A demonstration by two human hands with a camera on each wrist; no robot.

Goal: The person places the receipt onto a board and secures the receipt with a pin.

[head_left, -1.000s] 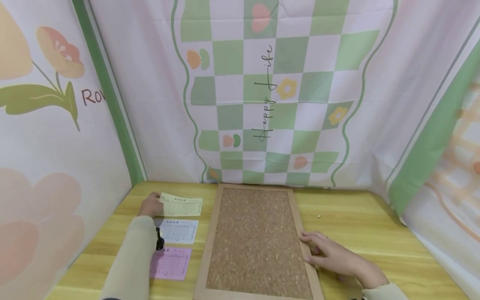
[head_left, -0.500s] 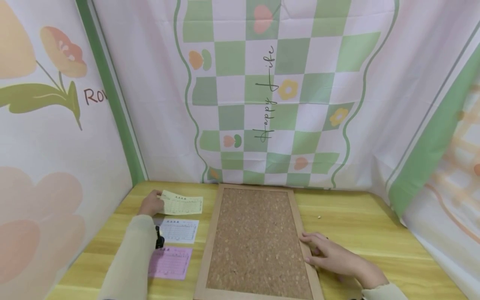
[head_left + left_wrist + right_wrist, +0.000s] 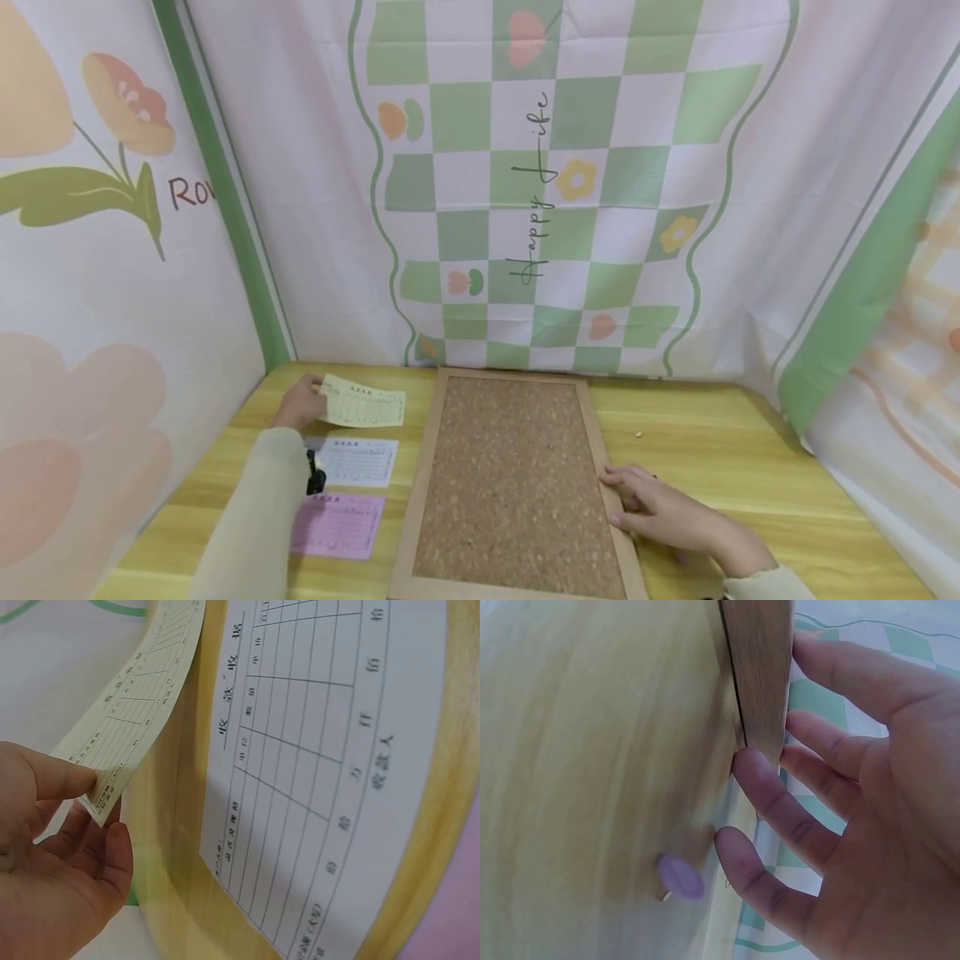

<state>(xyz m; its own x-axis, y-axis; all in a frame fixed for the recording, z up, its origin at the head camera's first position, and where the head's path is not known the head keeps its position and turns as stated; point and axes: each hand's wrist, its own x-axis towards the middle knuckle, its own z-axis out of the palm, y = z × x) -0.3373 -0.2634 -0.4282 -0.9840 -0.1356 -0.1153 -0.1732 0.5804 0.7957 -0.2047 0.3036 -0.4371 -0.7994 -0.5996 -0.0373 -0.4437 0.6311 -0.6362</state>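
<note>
My left hand (image 3: 302, 403) pinches the left end of a pale yellow receipt slip (image 3: 365, 403) between thumb and fingers. In the left wrist view the yellow slip (image 3: 135, 705) is bent and lifted off the table. Below it lie a white receipt slip (image 3: 356, 463) and a pink one (image 3: 341, 527), both flat. My right hand (image 3: 663, 507) rests on the right edge of a wood-framed cork board (image 3: 517, 492). Seen from the right wrist, the fingertips (image 3: 750, 769) touch the frame's side (image 3: 761, 675), and a purple thumbtack (image 3: 681, 877) lies on the table nearby.
The wooden table (image 3: 720, 433) carries a tiny pale object (image 3: 638, 434) right of the board. A patterned curtain (image 3: 525, 208) hangs behind the table's far edge, with another fabric wall (image 3: 97, 300) at left.
The left hand has raised the yellow slip slightly up and away, exposing more of the table below it. The right hand and the cork board have stayed put.
</note>
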